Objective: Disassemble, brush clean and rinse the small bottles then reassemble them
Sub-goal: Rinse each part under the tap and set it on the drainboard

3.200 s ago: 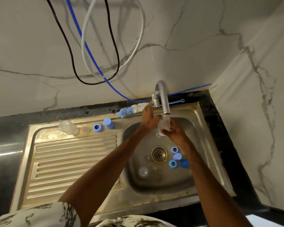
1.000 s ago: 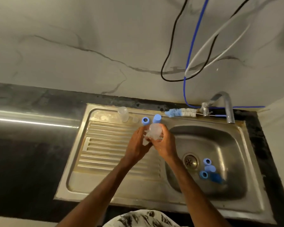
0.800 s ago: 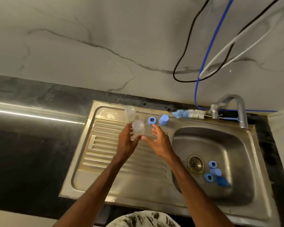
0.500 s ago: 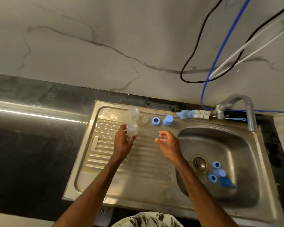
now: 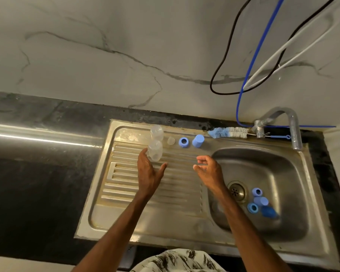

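Left hand (image 5: pixel 148 173): fingers rest against the side of a clear bottle (image 5: pixel 155 153), thumb spread clear of it. Bottle sits on the drainboard (image 5: pixel 126 193), touching a second clear bottle (image 5: pixel 156 132) behind it. Right hand (image 5: pixel 208 169): loosely curled, holding nothing, beside the basin (image 5: pixel 283 163). Blue caps (image 5: pixel 258 201) lie in the basin.
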`<state>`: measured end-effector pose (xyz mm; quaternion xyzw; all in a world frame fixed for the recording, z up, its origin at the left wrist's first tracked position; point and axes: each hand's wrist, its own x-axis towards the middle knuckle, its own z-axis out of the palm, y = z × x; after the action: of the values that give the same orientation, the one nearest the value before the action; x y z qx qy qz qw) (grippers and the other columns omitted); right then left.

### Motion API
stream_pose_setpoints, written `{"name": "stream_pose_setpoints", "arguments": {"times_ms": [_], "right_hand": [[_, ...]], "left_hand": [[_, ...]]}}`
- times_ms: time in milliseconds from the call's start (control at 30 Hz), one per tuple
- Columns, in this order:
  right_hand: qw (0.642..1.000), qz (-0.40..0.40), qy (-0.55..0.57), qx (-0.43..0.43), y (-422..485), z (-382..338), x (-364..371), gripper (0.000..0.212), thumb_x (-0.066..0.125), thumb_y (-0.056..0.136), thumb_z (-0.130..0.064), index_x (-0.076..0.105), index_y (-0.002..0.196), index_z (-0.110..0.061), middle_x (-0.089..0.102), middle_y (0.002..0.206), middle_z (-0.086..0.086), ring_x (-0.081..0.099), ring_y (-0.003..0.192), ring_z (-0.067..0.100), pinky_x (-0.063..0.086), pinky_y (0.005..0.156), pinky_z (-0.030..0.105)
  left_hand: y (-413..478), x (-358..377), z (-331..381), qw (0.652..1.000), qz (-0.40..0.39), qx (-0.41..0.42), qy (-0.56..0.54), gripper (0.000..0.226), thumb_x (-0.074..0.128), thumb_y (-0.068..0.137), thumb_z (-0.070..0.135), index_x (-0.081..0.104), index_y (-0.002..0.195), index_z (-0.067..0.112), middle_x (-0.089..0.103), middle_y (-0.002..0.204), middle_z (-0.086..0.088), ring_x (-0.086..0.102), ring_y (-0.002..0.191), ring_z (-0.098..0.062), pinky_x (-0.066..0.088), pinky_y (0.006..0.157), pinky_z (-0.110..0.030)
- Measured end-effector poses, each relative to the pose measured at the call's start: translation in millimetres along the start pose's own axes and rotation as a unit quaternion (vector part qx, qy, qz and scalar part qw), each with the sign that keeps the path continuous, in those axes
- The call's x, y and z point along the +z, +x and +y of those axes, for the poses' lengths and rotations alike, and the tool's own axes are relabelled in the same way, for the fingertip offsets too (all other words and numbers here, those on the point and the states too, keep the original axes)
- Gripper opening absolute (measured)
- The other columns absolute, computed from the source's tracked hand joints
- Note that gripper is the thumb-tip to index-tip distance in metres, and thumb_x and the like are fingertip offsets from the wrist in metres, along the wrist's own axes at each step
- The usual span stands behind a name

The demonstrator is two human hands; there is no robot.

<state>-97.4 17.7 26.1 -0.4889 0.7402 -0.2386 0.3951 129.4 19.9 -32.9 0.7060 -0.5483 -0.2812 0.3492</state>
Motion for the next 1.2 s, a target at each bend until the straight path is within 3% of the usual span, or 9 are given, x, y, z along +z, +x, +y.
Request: {"name": "stream_pose_setpoints", "arguments": {"times_ms": [200,367,633,900,1067,1200], "right_hand": [[1.000,0.009,0.007,-0.002,-2.7,4.2,-9.2,0.034,0.075,0.086,-0.011,0.067,0.119,-0.009,0.071,0.115,0.005,0.070,0.093,0.016,0.057,0.087,0.034],[1.000,0.009,0.012,-0.003,-4.4,8.1,-10.3,0.033,0.074,0.086,-0.011,0.067,0.119,-0.008,0.071,0.113,0.007,0.068,0.088,0.015,0.055,0.082,0.027],[1.000,-0.012,0.000,0.008,-7.2,16.5,-9.4,0.035,0.073,0.089,-0.014,0.065,0.123,-0.009,0.069,0.117,0.007,0.064,0.090,0.011,0.047,0.072,0.012],[1.000,-0.006,-0.003,0.002,-6.4,15.2,-7.8,0.034,0.074,0.088,-0.014,0.066,0.120,-0.009,0.070,0.115,0.006,0.066,0.093,0.014,0.047,0.072,0.013],[1.000,0.000,0.002,-0.005,-5.1,14.6,-9.9,0.034,0.074,0.087,-0.014,0.066,0.120,-0.010,0.069,0.114,0.006,0.067,0.098,0.017,0.053,0.082,0.025],[1.000,-0.006,0.002,0.002,-4.4,19.5,-11.8,0.034,0.073,0.088,-0.015,0.065,0.121,-0.012,0.069,0.115,0.004,0.067,0.098,0.015,0.051,0.078,0.020]], "left_hand": [[22.0,4.5,10.2,0.997,0.013,-0.074,-0.020,0.110,0.087,0.071,0.057,0.028,0.154,0.017,0.042,0.153,-0.009,0.045,0.138,-0.027,0.045,0.109,-0.043],[20.1,5.7,9.6,0.999,0.021,-0.034,-0.035,0.069,0.083,0.081,0.041,0.045,0.136,0.025,0.058,0.130,0.000,0.058,0.114,-0.019,0.058,0.091,-0.048],[2.2,-5.5,7.1,0.999,0.009,-0.012,-0.032,0.058,0.082,0.084,0.036,0.047,0.129,0.025,0.058,0.120,0.007,0.057,0.107,-0.012,0.056,0.088,-0.035],[0.6,-2.8,6.8,0.999,0.005,-0.038,-0.007,0.068,0.086,0.079,0.033,0.045,0.133,0.022,0.058,0.125,-0.001,0.054,0.112,-0.013,0.048,0.093,-0.029],[-0.4,1.0,5.1,0.999,0.005,-0.049,-0.001,0.075,0.088,0.078,0.032,0.042,0.137,0.023,0.057,0.131,-0.002,0.052,0.116,-0.012,0.049,0.098,-0.032],[-5.2,1.3,4.1,0.996,-0.001,-0.082,0.024,0.096,0.089,0.076,0.037,0.033,0.150,0.014,0.047,0.148,-0.011,0.047,0.135,-0.028,0.043,0.111,-0.043]]}}
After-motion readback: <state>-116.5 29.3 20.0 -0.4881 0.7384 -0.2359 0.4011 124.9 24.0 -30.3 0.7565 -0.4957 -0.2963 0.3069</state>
